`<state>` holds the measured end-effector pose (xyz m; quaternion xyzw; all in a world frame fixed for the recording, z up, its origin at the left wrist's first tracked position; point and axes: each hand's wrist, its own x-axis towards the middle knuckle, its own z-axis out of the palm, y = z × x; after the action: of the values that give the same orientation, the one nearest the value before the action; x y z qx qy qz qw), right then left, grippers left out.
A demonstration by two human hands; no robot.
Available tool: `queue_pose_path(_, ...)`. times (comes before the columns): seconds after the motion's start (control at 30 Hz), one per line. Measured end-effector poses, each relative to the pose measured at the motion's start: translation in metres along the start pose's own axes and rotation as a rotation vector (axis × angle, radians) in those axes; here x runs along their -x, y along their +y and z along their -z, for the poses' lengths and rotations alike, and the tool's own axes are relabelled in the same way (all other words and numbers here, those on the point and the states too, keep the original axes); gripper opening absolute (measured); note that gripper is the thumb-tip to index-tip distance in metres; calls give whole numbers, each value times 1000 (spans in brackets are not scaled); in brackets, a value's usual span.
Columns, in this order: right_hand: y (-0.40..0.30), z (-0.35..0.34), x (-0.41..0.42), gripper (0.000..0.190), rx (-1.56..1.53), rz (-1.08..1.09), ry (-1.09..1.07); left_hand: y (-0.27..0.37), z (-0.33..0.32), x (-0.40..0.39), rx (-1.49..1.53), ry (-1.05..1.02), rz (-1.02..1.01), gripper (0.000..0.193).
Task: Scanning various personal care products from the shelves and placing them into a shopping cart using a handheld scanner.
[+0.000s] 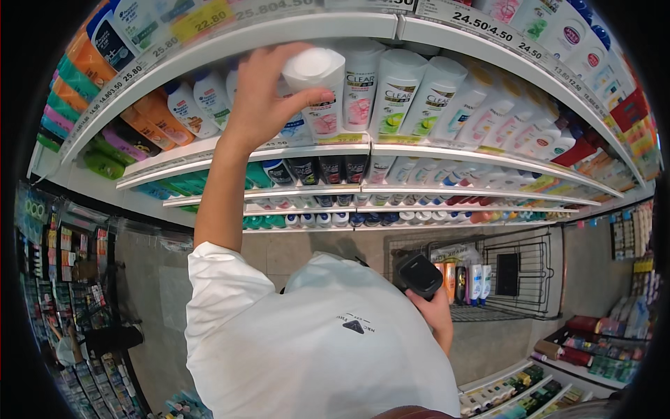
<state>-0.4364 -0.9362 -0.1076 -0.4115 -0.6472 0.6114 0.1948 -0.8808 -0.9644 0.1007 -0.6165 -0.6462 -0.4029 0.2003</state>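
My left hand [264, 102] reaches up to a shelf and grips a white Clear shampoo bottle [320, 112] near its cap. The thumb lies across the bottle's front, and the fingers pass behind its top. To the right stands a similar pink-patterned Clear bottle [361, 86], then two Clear bottles with green pictures [399, 94]. Low at my right side, my right hand [435, 317] holds a black handheld device [420, 275]; most of its fingers are hidden beneath the device.
A black wire shopping cart [518, 309] with several upright bottles [475, 283] stands to my right. The white shelf edge [335, 26] with price labels runs above my left hand. Lower shelves [445, 191] hold more bottles. Display racks [78, 262] line the left side.
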Motion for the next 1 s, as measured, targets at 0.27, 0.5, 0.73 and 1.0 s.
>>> queue_pose_path(0.27,1,-2,-1,27,-6,-37,1,-6,-6,-2,-79,24,-52,62)
queue_pose_path(0.5,-6,-6,1,26,-8,-24,20,-4,-6,-1,-182,-51,-15,61)
queue_pose_path(0.73,-7,-6,1,27,45,-41,10,-15,-14,-6,-397,-44,-140,64)
queue_pose_path(1.0,0,-6,-1,29,40,-55,10,-16,-9,-21,-430,-282,125,71)
